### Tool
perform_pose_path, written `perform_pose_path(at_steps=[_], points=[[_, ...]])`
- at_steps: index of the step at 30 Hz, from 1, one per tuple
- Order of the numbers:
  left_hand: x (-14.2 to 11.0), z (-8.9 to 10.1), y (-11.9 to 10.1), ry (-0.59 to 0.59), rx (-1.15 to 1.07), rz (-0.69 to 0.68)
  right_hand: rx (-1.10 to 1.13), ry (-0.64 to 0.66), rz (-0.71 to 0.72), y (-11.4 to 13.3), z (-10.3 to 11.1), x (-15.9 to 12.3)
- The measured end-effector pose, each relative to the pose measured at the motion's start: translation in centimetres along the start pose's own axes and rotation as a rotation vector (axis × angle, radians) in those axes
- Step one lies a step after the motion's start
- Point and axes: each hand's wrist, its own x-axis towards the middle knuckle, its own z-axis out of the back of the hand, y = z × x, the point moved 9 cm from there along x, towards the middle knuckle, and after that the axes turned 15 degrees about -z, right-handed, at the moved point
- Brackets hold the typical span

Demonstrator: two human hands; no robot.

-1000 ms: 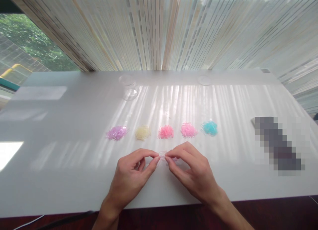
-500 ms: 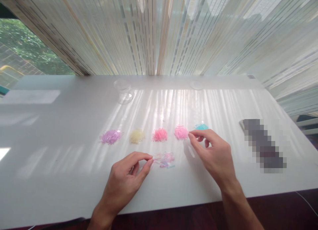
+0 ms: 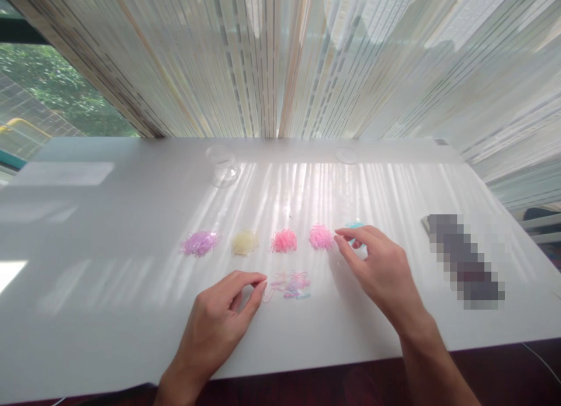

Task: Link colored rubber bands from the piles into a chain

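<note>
My left hand (image 3: 225,312) is at the near left of a small mixed pile of elastic bands (image 3: 291,284), thumb and forefinger pinched together. A thin pink loop (image 3: 267,297) shows right by those fingertips; whether they grip it I cannot tell. My right hand (image 3: 377,263) hovers at the right edge of a pink pile of elastic bands (image 3: 321,237), its thumb and forefinger slightly apart and nothing visible between them. It partly covers a turquoise pile (image 3: 354,225). Farther left lie a coral pile (image 3: 284,241), a pale yellow pile (image 3: 244,242) and a purple pile (image 3: 200,243).
A clear jar-like container (image 3: 223,167) stands toward the back of the white table (image 3: 131,336). Behind, to its right, lies a clear round lid (image 3: 347,155). A pixelated dark object (image 3: 467,260) is on the right. Striped curtains (image 3: 263,61) hang along the far edge.
My right hand has moved from beside my left hand out to the right, by the pink pile, and its fingertips have parted slightly. The mixed pile has come into view.
</note>
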Motion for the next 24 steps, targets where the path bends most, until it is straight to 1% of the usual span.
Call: perform_pose_path(at_steps=[2, 3, 6, 9, 12, 15, 20, 24], points=[[0.0, -0.1, -0.3, 0.022, 0.019, -0.025, 0.043, 0.014, 0.05, 1.0, -0.1, -1.4], [0.1, -0.2, -0.4, 0.034, 0.032, -0.039, 0.068, 0.047, 0.08, 1.7, -0.4, -2.3], [0.4, -0.7, -0.9, 0.054, 0.095, -0.077, 0.135, 0.161, 0.181, 3.7, -2.2, -4.8], [0.8, -1.4, -1.2, 0.067, 0.16, -0.106, 0.134, 0.241, 0.209, 4.7, -4.1, -6.2], [1.0, -2.3, -1.4, 0.089, 0.196, -0.123, 0.093, 0.268, 0.207, 4.9, -5.5, -6.6], [1.1, -2.8, -1.6, 0.104, 0.208, -0.131, 0.074, 0.275, 0.193, 4.8, -6.2, -6.5], [1.0, -2.8, -1.5, 0.096, 0.208, -0.127, 0.109, 0.262, 0.19, 4.9, -6.2, -6.6], [1.1, -2.6, -1.6, 0.07, 0.164, -0.149, 0.157, 0.245, 0.2, 5.1, -5.6, -6.5]])
